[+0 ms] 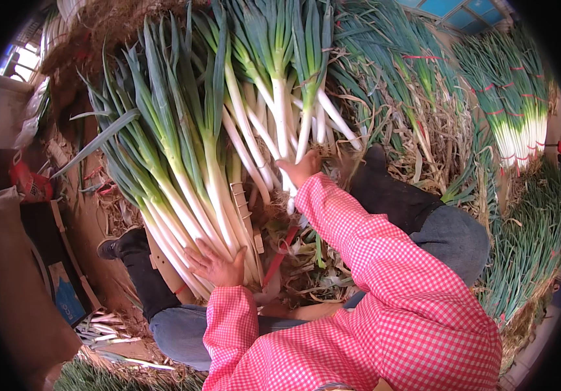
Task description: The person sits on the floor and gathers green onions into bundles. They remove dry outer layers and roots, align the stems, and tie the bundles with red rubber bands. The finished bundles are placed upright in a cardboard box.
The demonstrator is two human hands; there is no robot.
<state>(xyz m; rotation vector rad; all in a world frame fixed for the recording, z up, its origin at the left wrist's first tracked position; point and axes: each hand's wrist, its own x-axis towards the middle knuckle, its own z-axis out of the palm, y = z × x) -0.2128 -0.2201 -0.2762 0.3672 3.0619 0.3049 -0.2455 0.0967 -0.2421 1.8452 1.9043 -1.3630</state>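
My left hand lies with its fingers spread on the white stalks of a row of large green onions, whose leaves point away from me. They rest on a low wooden board or stand between my legs. Farther right, my right hand closes around the lower white part of a green onion, its thumb across the stalk near the roots. My right fingers are partly hidden. Around that hand lie more loose green onions with roots towards me.
Dry trimmings and a red strip lie between my legs. Untrimmed onions are heaped ahead right. Bundles with red ties stand at far right. Cut white pieces lie at lower left, beside a dark box.
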